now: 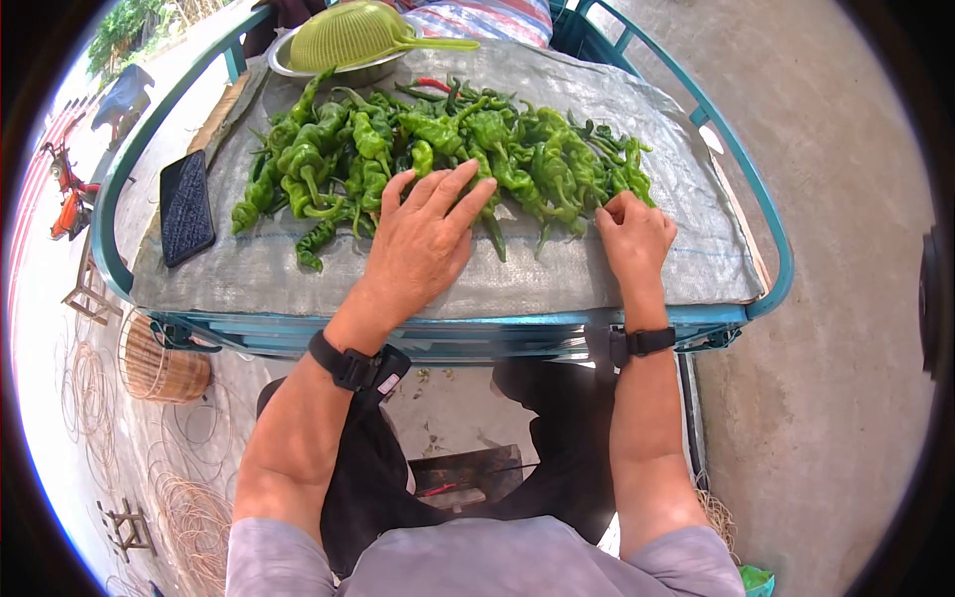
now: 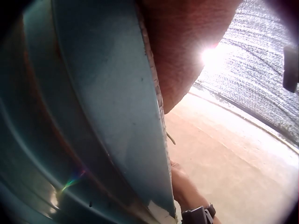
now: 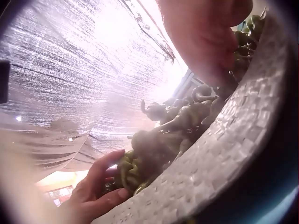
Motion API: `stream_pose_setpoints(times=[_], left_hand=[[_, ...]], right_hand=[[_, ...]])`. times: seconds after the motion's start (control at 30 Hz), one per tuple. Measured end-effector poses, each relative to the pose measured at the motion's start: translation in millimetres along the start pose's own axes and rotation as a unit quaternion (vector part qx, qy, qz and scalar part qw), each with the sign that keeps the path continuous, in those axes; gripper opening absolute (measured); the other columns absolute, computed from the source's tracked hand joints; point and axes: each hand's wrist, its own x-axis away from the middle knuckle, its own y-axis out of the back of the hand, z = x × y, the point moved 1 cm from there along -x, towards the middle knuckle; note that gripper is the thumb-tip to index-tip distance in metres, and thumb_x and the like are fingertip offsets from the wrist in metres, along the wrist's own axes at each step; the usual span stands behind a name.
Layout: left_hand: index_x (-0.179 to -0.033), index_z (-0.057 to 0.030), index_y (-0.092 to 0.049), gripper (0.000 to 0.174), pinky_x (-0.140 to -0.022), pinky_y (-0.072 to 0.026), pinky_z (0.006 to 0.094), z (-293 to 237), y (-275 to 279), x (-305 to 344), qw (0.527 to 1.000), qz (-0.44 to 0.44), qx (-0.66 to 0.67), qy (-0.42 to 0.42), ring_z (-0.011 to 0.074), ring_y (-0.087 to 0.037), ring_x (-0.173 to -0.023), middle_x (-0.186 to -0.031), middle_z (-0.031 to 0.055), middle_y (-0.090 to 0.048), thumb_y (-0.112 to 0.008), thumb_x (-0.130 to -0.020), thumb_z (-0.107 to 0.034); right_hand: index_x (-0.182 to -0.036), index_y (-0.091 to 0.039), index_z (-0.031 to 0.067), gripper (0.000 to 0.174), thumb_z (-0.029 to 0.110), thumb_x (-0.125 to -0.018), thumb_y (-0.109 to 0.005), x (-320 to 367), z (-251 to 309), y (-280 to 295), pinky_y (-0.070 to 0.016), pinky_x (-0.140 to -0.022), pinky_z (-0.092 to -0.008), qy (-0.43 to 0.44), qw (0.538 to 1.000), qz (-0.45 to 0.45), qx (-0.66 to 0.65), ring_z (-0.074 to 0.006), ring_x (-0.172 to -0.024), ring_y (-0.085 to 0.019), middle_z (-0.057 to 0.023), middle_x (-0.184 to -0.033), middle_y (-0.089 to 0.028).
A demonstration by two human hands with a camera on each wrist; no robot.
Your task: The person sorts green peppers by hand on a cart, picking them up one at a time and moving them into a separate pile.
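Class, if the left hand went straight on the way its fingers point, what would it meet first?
The left hand would probably meet the green peppers just ahead; it may already touch them.

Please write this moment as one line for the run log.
left hand: fingers spread, at green peppers | right hand: fingers curled, at peppers' right end, grip unclear | phone: left of peppers | colander: over bowl

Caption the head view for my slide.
Left hand and right hand at heaped, wrinkled green peppers on a gray woven sheet.
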Motion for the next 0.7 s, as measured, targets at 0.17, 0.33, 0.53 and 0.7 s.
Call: stream_pose_setpoints(times=[0.17, 0.33, 0.53, 0.7], left_hand=[[-0.142, -0.0161, -0.055, 0.061, -0.115, -0.0266, 0.0454, 0.0, -1.8, 0.2, 1.0, -0.002, -0.003, 0.001, 0.0238, -0.05, -0.131, -0.148, 0.0049, -0.051, -0.067, -0.082, -0.006], [-0.142, -0.015, -0.055, 0.061, -0.115, -0.0266, 0.0454, 0.4, -0.8, -1.2, 1.0, 0.001, -0.007, -0.006, 0.0239, -0.051, -0.13, -0.148, 0.0053, -0.051, -0.067, -0.082, -0.007], [-0.142, -0.014, -0.055, 0.06, -0.115, -0.0266, 0.0452, -0.1, 0.3, -3.2, 1.0, 0.005, -0.005, -0.011, 0.0249, -0.052, -0.129, -0.149, 0.0058, -0.05, -0.067, -0.083, -0.008], [-0.142, -0.014, -0.055, 0.061, -0.115, -0.0266, 0.0453, -1.3, 1.3, -4.2, 1.0, 0.011, -0.008, -0.009, 0.0254, -0.052, -0.129, -0.149, 0.0062, -0.05, -0.067, -0.083, -0.008]], right_hand=[[-0.087, -0.074, 0.0142, 0.018, 0.031, -0.089, -0.068, -1.6, 24.6, 23.3, -0.0397, -0.092, -0.0441, 0.001, 0.999, -0.002, -0.045, -0.027, -0.084, -0.067, -0.0064, -0.082, -0.074], [-0.095, -0.076, 0.0132, 0.029, 0.035, -0.096, -0.057, 1.3, 32.6, 8.0, -0.0481, -0.077, -0.046, -0.019, 0.997, 0.074, 0.001, -0.0347, -0.086, -0.071, -0.0141, -0.088, -0.074], [-0.099, -0.075, 0.014, 0.026, 0.033, -0.095, -0.058, 2.5, 32.0, 1.1, -0.0514, -0.077, -0.0485, -0.054, 0.994, 0.1, 0.005, -0.0361, -0.09, -0.071, -0.0152, -0.091, -0.074], [-0.101, -0.074, 0.0138, 0.025, 0.031, -0.096, -0.057, 4.0, 26.7, -6.2, -0.0524, -0.077, -0.0483, -0.074, 0.993, 0.032, -0.086, -0.0372, -0.089, -0.07, -0.0137, -0.097, -0.074]])
